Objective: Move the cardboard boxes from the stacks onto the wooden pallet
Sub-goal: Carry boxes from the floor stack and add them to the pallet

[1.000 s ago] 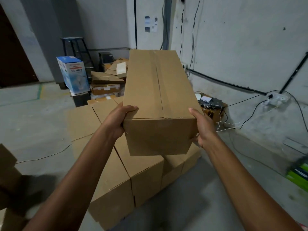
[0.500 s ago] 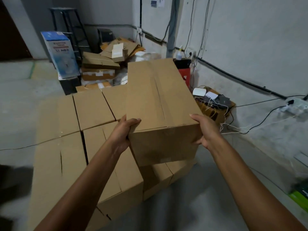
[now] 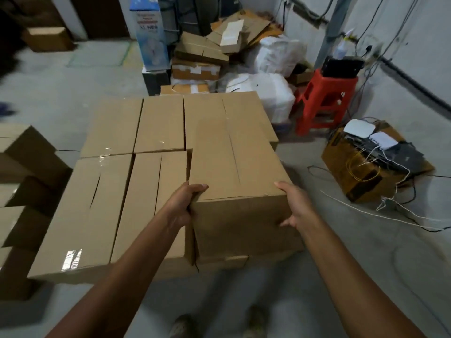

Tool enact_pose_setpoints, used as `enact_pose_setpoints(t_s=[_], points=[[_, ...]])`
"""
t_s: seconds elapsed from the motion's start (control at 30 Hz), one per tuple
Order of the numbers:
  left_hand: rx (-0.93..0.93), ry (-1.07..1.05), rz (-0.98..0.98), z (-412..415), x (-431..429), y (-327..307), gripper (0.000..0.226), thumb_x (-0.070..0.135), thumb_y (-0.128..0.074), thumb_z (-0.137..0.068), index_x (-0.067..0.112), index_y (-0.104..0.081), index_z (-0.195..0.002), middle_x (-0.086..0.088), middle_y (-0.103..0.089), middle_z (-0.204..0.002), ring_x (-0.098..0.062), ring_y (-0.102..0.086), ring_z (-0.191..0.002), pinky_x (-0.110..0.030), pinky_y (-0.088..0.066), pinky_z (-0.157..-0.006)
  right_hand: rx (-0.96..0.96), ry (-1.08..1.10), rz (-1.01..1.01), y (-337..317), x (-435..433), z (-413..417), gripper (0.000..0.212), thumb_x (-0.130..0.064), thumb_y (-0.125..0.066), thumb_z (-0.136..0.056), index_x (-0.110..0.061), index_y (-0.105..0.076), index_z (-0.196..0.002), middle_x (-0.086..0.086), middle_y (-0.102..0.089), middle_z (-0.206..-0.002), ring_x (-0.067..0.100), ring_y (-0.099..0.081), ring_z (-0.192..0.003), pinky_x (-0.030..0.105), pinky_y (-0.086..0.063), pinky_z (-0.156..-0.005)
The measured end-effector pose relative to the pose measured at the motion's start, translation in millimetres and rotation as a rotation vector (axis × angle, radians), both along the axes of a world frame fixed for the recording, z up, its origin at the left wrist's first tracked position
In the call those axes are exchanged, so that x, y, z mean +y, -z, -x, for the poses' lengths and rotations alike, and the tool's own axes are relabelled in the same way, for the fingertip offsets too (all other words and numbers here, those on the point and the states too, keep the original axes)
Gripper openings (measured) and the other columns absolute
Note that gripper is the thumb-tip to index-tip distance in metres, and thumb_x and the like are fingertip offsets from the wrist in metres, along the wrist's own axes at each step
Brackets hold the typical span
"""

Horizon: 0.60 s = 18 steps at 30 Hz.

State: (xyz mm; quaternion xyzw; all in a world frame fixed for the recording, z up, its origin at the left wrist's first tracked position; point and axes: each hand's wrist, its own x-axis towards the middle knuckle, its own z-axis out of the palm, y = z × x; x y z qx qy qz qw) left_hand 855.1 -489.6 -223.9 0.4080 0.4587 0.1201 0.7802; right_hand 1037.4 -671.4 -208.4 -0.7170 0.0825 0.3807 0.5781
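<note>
Gripping box [image 3: 234, 167], perhaps resting on stack [image 3: 97, 203]

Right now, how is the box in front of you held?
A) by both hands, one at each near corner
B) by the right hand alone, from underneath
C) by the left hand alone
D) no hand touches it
A: the left hand and the right hand each grip a near corner of the box, thumbs on its top.
</note>
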Motion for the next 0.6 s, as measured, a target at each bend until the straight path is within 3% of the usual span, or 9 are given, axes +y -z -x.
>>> enact_pose_setpoints(t_s=[0.1, 0.23, 0.33, 0.4, 0.5, 0.53, 0.6], points=[[0.068, -0.048, 0.012, -5, -8, 17, 0.031, 0.014, -0.067, -0.091, 0.011, -0.062, -0.122, -0.014, -0.069, -0.118, -0.031, -0.065, -0.109, -0.045, -0.055, -0.091, 0.032, -0.066, 0.03, 27, 1, -12, 0.055, -0.04, -0.069, -0.091, -0.023, -0.052, -0.141, 0.006, -0.049, -0.144, 0.039, -0.042, -0.137, 0.074, -0.034, -0.105], [0.112, -0.142, -0.008, -5, -17, 55, 0.029, 0.01, -0.064, -0.094, 0.011, -0.062, -0.123, -0.009, -0.073, -0.111, -0.024, -0.068, -0.1, -0.035, -0.055, -0.078, 0.083, -0.062, 0.01, 71, 2, -15, 0.034, -0.035, -0.07, -0.091, -0.023, -0.06, -0.121, -0.003, -0.06, -0.109, 0.03, -0.051, -0.117, 0.07, -0.036, -0.103], [0.152, -0.251, -0.065, -3, -22, 89, 0.033, 0.017, -0.066, -0.095, 0.011, -0.064, -0.127, -0.009, -0.073, -0.116, -0.023, -0.069, -0.105, -0.039, -0.056, -0.094, 0.087, -0.055, 0.001, 106, 4, -10, 0.031, -0.035, -0.073, -0.087, -0.026, -0.065, -0.115, -0.001, -0.066, -0.115, 0.03, -0.056, -0.116, 0.065, -0.04, -0.103], [0.243, -0.377, -0.093, -4, -25, 118, 0.033, 0.029, -0.065, -0.097, 0.012, -0.067, -0.126, -0.008, -0.072, -0.116, -0.023, -0.066, -0.106, -0.043, -0.053, -0.098, 0.08, -0.066, 0.016, 132, 6, -4, 0.058, -0.044, -0.078, -0.075, -0.024, -0.063, -0.127, 0.001, -0.065, -0.125, 0.029, -0.056, -0.119, 0.061, -0.04, -0.106], [0.406, -0.549, -0.066, -1, -23, 171, 0.038, 0.055, -0.061, -0.085, 0.026, -0.075, -0.105, -0.006, -0.073, -0.106, -0.034, -0.06, -0.115, -0.052, -0.045, -0.107, 0.071, -0.045, 0.004, 180, 6, 5, 0.104, -0.059, -0.079, -0.048, -0.022, -0.054, -0.141, 0.004, -0.06, -0.137, 0.029, -0.055, -0.124, 0.06, -0.043, -0.107], [0.429, -0.582, -0.042, -1, -24, 181, 0.039, 0.058, -0.058, -0.082, 0.027, -0.075, -0.098, -0.006, -0.074, -0.101, -0.037, -0.06, -0.115, -0.053, -0.044, -0.108, 0.077, -0.033, -0.003, 205, 2, 6, 0.108, -0.062, -0.079, -0.046, -0.023, -0.052, -0.143, 0.005, -0.059, -0.14, 0.029, -0.054, -0.125, 0.061, -0.043, -0.106], [0.389, -0.645, 0.038, -2, -28, 192, 0.031, 0.041, -0.055, -0.091, 0.015, -0.07, -0.085, -0.007, -0.071, -0.091, -0.032, -0.065, -0.1, -0.044, -0.051, -0.099, 0.093, -0.021, -0.021, 236, -3, 8, 0.114, -0.065, -0.082, -0.043, -0.025, -0.049, -0.145, 0.006, -0.055, -0.144, 0.031, -0.052, -0.129, 0.063, -0.042, -0.106]])
